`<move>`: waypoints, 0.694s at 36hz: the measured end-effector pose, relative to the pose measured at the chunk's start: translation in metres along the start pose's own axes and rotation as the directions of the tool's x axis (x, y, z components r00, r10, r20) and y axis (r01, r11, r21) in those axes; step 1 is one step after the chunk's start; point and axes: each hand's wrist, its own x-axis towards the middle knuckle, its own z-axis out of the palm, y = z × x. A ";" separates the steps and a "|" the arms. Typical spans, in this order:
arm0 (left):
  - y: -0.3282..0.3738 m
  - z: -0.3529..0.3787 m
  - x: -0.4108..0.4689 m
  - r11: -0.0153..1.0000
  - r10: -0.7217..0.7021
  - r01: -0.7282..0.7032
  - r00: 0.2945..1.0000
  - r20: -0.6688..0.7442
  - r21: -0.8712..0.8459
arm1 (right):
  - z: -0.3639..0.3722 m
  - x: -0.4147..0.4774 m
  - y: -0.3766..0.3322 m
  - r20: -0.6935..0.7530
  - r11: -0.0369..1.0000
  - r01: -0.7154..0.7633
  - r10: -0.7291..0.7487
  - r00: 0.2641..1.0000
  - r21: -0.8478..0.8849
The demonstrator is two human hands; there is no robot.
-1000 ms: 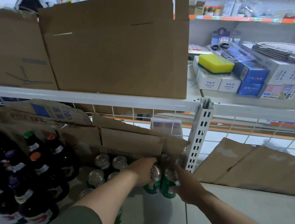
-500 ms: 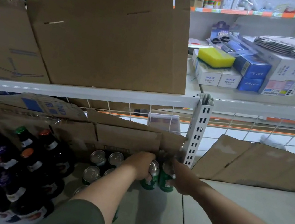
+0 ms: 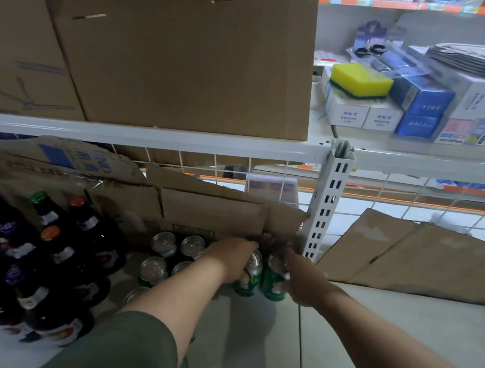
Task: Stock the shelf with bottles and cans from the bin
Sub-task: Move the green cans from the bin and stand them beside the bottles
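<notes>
"ND" is printed on the crumpled cardboard box [image 3: 78, 160]; print on the white boxes [image 3: 362, 116] is blurred.

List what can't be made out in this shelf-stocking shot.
All from the head view:
1. Right hand on the right green metal can: motion blur hides whether its grip is closed or it is only touching.
2. Fingertips of the left hand: hidden behind the left green metal can it holds.
3. Both cans' labels: blurred, unreadable.
4. Dark glass bottles: some cut off by the left edge.
5. The bin: out of frame.
</notes>
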 end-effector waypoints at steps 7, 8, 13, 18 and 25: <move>0.003 0.000 -0.004 0.995 -0.017 0.020 0.999 -0.032 0.094 | -0.001 0.002 -0.001 0.031 0.998 0.006 -0.004 1.000 -0.063; 0.002 0.001 -0.004 0.997 -0.023 0.025 0.999 -0.032 0.077 | -0.001 0.002 -0.001 0.033 0.998 0.011 -0.009 0.999 -0.059; 0.002 0.004 -0.001 0.999 -0.036 0.036 0.999 -0.015 -0.022 | 0.001 0.002 0.001 0.043 0.998 0.012 -0.009 0.999 -0.067; -0.001 0.005 0.002 0.999 -0.021 0.020 1.000 -0.015 -0.043 | -0.001 0.006 0.001 0.075 0.997 0.026 -0.021 0.997 -0.067; -0.002 0.006 0.007 1.000 -0.017 0.017 1.000 0.004 -0.019 | 0.002 0.004 0.003 0.069 1.000 0.014 -0.013 0.998 -0.016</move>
